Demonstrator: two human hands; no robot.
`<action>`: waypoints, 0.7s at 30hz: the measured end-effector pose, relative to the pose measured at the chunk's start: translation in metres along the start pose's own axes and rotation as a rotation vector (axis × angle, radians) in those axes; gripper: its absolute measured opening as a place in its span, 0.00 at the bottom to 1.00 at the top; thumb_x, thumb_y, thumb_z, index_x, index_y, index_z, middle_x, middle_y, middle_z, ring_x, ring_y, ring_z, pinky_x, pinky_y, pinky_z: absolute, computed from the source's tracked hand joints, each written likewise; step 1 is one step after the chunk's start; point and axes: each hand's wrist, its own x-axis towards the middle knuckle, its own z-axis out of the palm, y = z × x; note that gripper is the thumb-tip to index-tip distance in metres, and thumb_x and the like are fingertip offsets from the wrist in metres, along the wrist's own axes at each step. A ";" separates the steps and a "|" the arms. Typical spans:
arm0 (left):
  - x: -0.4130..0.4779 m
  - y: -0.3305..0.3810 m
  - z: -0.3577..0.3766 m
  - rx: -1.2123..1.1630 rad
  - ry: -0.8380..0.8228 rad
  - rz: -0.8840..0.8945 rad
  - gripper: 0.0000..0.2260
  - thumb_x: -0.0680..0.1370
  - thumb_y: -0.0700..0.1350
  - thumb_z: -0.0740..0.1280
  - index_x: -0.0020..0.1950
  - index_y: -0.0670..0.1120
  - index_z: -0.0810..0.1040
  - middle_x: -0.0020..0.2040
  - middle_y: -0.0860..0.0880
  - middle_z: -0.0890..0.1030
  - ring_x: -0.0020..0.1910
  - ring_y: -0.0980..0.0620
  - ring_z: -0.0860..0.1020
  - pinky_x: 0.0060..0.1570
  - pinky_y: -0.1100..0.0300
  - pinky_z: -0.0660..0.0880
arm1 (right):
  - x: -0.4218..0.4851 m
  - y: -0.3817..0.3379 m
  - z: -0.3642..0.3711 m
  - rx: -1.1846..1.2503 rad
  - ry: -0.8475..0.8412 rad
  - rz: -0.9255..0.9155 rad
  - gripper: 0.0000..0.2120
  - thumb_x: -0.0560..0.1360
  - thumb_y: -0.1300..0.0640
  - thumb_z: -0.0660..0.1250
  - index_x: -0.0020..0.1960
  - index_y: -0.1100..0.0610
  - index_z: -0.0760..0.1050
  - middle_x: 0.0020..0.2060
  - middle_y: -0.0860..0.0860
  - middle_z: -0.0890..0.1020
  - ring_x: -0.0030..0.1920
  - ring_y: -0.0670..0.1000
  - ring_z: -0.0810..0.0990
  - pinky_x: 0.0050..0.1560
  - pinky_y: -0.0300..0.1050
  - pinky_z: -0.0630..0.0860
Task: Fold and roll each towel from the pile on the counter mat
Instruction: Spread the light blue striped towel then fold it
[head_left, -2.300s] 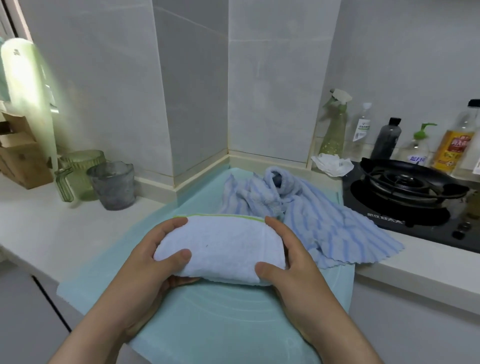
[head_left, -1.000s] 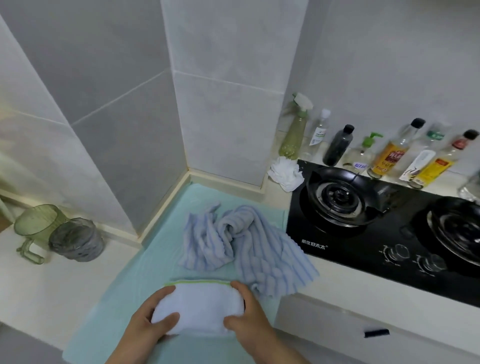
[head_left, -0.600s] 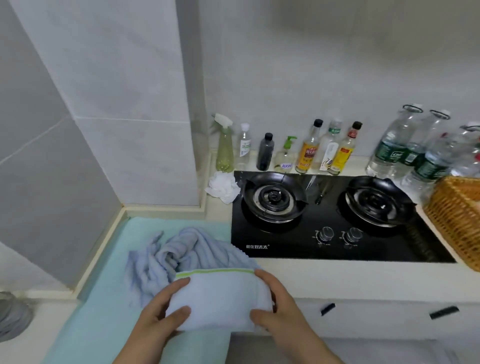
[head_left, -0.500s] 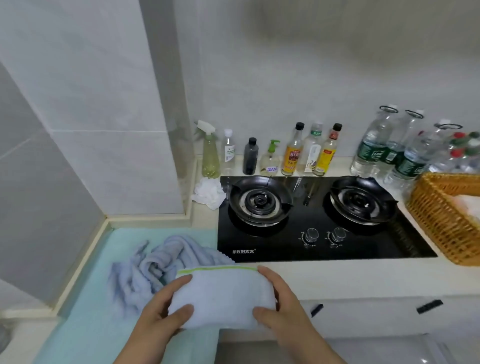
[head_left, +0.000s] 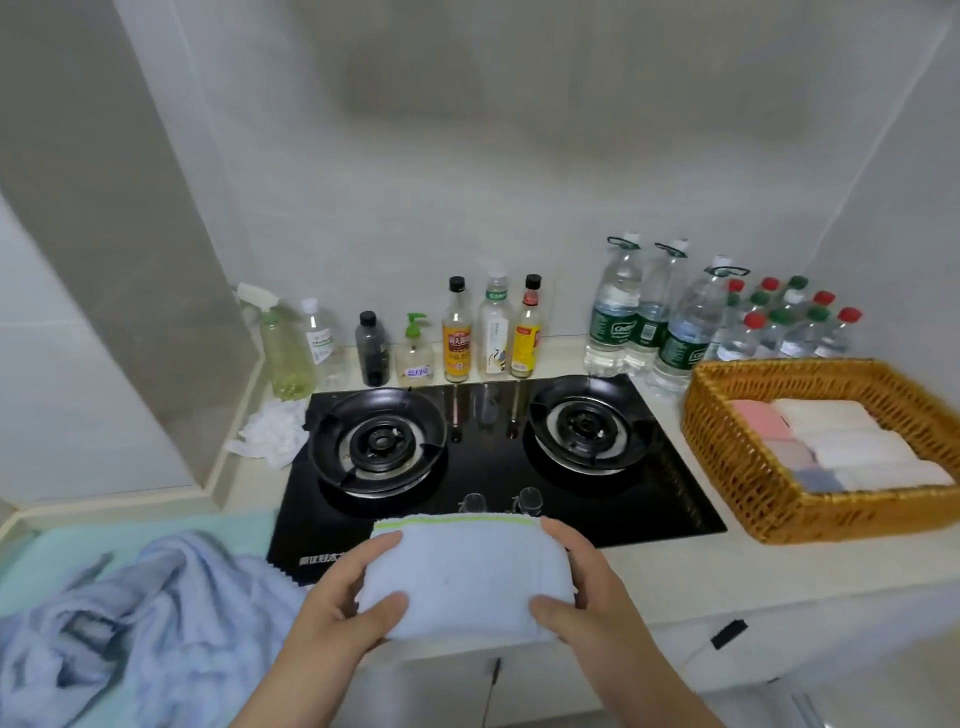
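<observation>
A rolled pale blue towel (head_left: 462, 577) with a green stripe along its far edge is held in the air over the counter's front edge, in front of the stove. My left hand (head_left: 337, 608) grips its left end and my right hand (head_left: 587, 597) grips its right end, thumbs on top. A crumpled blue striped towel (head_left: 130, 623) lies on the light green counter mat (head_left: 62, 551) at the lower left. A wicker basket (head_left: 748, 488) at the right holds several rolled towels (head_left: 852, 441) in white, pink and grey.
A black two-burner gas stove (head_left: 483, 457) fills the counter's middle. Sauce and spray bottles (head_left: 457, 338) line the wall behind it, and water bottles (head_left: 670, 322) stand at the back right. A crumpled white cloth (head_left: 275, 431) lies left of the stove.
Both hands have lifted the rolled towel off the mat and carried it right, over the counter edge before the stove. My view has swung right, bringing the wicker basket into sight.
</observation>
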 end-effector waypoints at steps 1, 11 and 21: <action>0.004 -0.001 0.016 -0.004 -0.009 -0.003 0.28 0.54 0.50 0.78 0.54 0.61 0.82 0.59 0.56 0.81 0.62 0.50 0.76 0.55 0.45 0.77 | 0.001 0.001 -0.016 0.000 0.005 -0.009 0.31 0.72 0.70 0.67 0.63 0.37 0.70 0.59 0.42 0.79 0.53 0.42 0.81 0.47 0.40 0.78; 0.021 -0.004 0.144 -0.012 -0.063 0.010 0.28 0.57 0.51 0.77 0.57 0.60 0.81 0.61 0.54 0.80 0.60 0.45 0.78 0.53 0.49 0.78 | 0.004 -0.001 -0.143 -0.005 0.023 -0.049 0.32 0.63 0.57 0.69 0.64 0.37 0.69 0.61 0.44 0.78 0.60 0.45 0.78 0.54 0.46 0.79; 0.057 -0.002 0.220 0.015 -0.131 0.005 0.27 0.57 0.48 0.77 0.57 0.57 0.82 0.58 0.49 0.81 0.58 0.42 0.78 0.55 0.45 0.76 | 0.018 -0.001 -0.222 0.062 0.086 -0.089 0.33 0.63 0.60 0.71 0.65 0.40 0.71 0.62 0.43 0.78 0.62 0.45 0.77 0.59 0.51 0.78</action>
